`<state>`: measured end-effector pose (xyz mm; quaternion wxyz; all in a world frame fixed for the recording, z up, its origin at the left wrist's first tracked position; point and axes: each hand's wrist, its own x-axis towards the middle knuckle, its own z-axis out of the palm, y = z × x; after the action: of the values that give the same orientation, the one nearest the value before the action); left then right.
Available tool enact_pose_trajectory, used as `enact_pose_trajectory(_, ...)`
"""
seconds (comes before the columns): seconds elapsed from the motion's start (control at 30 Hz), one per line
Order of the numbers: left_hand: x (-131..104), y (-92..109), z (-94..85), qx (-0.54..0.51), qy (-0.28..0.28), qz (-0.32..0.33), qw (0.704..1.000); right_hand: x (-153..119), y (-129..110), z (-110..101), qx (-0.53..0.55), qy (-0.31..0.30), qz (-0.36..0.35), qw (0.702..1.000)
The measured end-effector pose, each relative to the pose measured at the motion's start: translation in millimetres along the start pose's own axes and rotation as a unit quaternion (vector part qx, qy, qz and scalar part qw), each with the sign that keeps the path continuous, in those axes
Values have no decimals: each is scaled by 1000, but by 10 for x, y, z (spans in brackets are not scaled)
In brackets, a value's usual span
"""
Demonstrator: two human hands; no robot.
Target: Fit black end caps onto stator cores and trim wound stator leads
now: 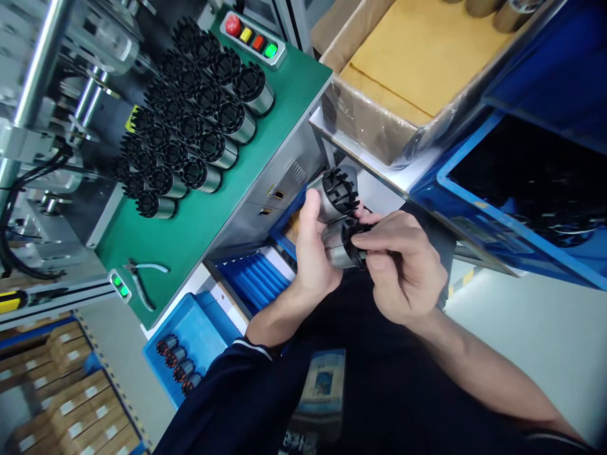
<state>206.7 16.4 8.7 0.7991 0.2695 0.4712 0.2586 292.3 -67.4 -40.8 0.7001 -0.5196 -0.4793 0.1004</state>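
Two motor stator cores, silver cylinders with black toothed plastic ends, are held together in my left hand (313, 259), its thumb along their outer side. The upper stator core (336, 193) shows its open toothed end. Just below it, the lower stator core (339, 243) lies tilted against the palm. My right hand (408, 268) has thumb and forefinger closed on the black plastic end piece (351, 229) of the lower core. Those fingers partly cover that end piece. I cannot tell whether it is fully seated in the core.
Rows of similar stator cores (203, 136) stand on the green bench (199, 224). Pliers (141, 281) lie near its front end, and a button panel (253, 39) sits at the back. A blue bin (194, 325) holds copper-wound parts. Cardboard box (370, 120) and blue crate (474, 151) are at right.
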Motion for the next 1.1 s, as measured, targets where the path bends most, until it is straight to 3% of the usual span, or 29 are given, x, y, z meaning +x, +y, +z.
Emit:
enact_pose_trajectory(0.1, -10, 82, -18, -20, -23, 24, 999, -39, 67, -1, 56, -15, 32, 998)
enact_pose_trajectory(0.27, -15, 135, -47, -21, 9, 53, 998, -32, 128, -62, 68, 5, 61, 996)
enact_pose_trajectory(0.47, -1, 173, -65, -2, 34, 69, 997, -29, 65, -175, 85, -55, 94, 990)
enact_pose_trajectory(0.6, -16, 170, -62, -8, 41, 84, 996, -18, 24, -219, 107, -51, 131, 984)
enact_pose_trajectory(0.77, -32, 157, -54, -11, 16, 110, 994, 5, 45, -235, 67, -65, 119, 988)
enact_pose_trajectory(0.97, -51, 103, -110, 35, 32, 114, 992, 2, 40, -238, 59, -33, 108, 992)
enact_pose_trajectory(1.1, -83, 77, -98, 40, -4, 115, 993, 0, 42, -290, 56, -49, 97, 992)
